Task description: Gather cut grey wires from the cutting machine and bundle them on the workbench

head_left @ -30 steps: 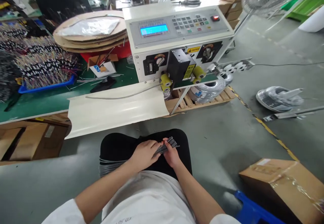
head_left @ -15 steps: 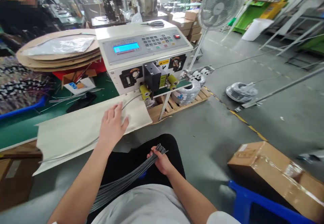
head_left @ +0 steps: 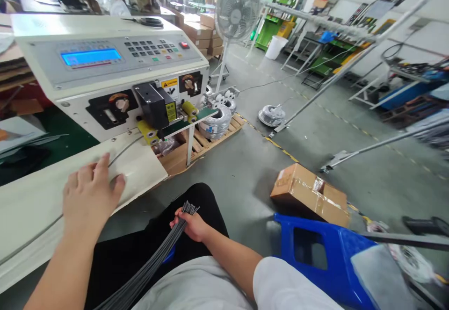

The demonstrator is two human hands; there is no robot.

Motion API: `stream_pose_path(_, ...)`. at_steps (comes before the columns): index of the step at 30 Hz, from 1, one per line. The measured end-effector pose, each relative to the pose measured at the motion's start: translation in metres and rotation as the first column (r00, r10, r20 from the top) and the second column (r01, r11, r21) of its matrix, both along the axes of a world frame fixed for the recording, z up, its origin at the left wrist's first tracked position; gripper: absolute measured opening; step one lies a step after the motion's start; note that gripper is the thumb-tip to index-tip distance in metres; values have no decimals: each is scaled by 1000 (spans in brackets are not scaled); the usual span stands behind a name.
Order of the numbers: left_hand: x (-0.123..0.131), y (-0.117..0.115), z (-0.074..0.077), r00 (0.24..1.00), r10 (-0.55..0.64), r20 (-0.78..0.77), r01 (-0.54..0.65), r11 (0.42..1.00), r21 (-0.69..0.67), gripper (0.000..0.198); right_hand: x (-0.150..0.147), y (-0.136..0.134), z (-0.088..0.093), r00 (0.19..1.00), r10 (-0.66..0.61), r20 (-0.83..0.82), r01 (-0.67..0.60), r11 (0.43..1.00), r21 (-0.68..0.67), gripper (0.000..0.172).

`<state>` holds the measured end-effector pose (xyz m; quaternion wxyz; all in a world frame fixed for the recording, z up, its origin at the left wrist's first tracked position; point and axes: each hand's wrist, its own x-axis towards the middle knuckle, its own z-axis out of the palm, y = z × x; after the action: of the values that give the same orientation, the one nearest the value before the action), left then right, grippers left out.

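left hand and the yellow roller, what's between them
Head view: one grey wire on the cream chute, running from yellow roller toward left hand.

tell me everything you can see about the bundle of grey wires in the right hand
The bundle of thin dark grey cut wires is a loose sheaf of many straight, equal-looking strands, seemingly plastic-coated. Its cut ends fan slightly just above the right hand, which grips it near that upper end. From there it slants down and left across the black trousers, running out of the bottom of the picture.
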<state>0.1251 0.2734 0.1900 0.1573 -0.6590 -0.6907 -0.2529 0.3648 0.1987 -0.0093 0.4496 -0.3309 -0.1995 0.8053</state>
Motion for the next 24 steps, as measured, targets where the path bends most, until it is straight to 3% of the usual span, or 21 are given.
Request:
stream_pose_path(6,0,9,7,998,11,-58,-16,996,-84,67,1,1,0,1000,-2,-4,3,1000,12,31)
stream_pose_path(13,-3,13,13,999,21,-32,-26,986,-165,44,2,1,1,1000,16,-3,-16,999,40,24)
stream_pose_path(20,-14,5,11,998,65,-13,-66,990,-121,37,1,0,6,1000,10,21,-11,1000,29,24)
stream_pose_path(24,-27,-8,8,999,26,29,-21,987,-157,24,0,0,9,999,6,37,-7,999,35,25)
